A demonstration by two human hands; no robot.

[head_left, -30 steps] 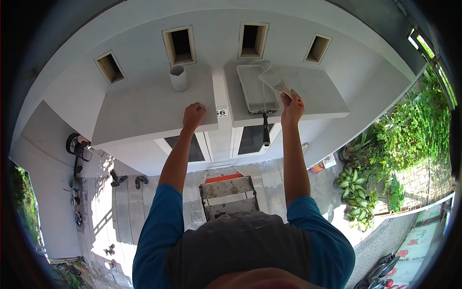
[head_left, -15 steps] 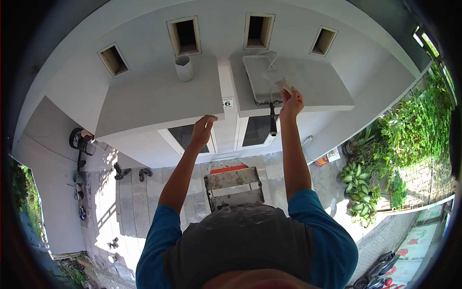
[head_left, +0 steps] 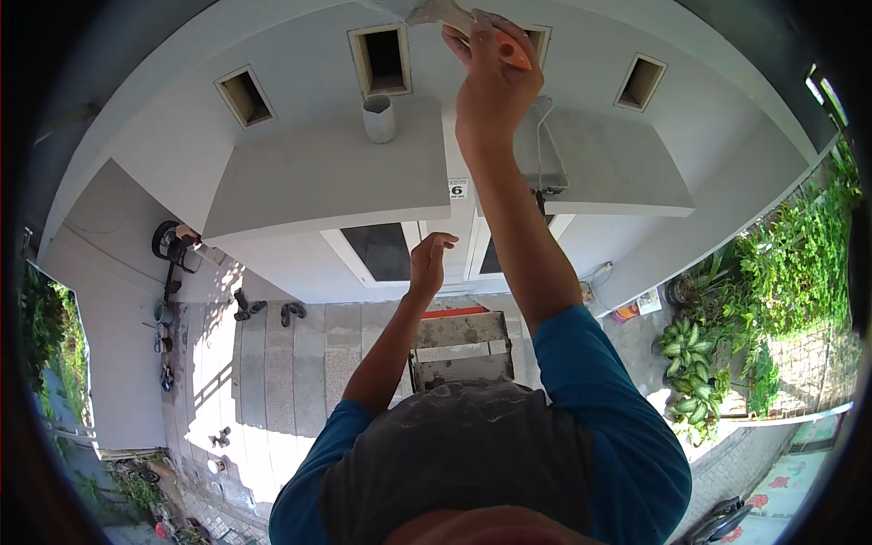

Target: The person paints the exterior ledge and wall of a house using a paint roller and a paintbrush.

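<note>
Head view:
1. The right arm [head_left: 527, 227] is stretched far forward and up, with the elbow only slightly bent; part of the tray [head_left: 551, 162] is hidden behind the forearm.
2. By the right hand [head_left: 495, 91], the brush [head_left: 447, 13] is gripped: its orange handle is pinched between thumb and fingers, which are closed around it. The wrist is turned so that the bristle end is pointed to the left.
3. The brush is held at the top edge of the view, above the wall openings, one of which is partly covered by the hand. Whether the upper surface is touched by the bristles cannot be told.
4. The left arm [head_left: 386, 350] is held lower, bent at the elbow, with the forearm angled upward and inward.
5. Nothing can be seen held in the left hand [head_left: 428, 263]. Its fingers are loosely curved and bent over toward the right, not closed into a fist. The hand is seen below the front edge of the left ledge [head_left: 318, 177], near the window.
6. On that ledge, a pale cup [head_left: 379, 123] is stood upright. The tray is rested on the right ledge [head_left: 627, 168], near its left end.
7. Between the ledges, a number plate [head_left: 458, 189] is seen on the wall.
</note>
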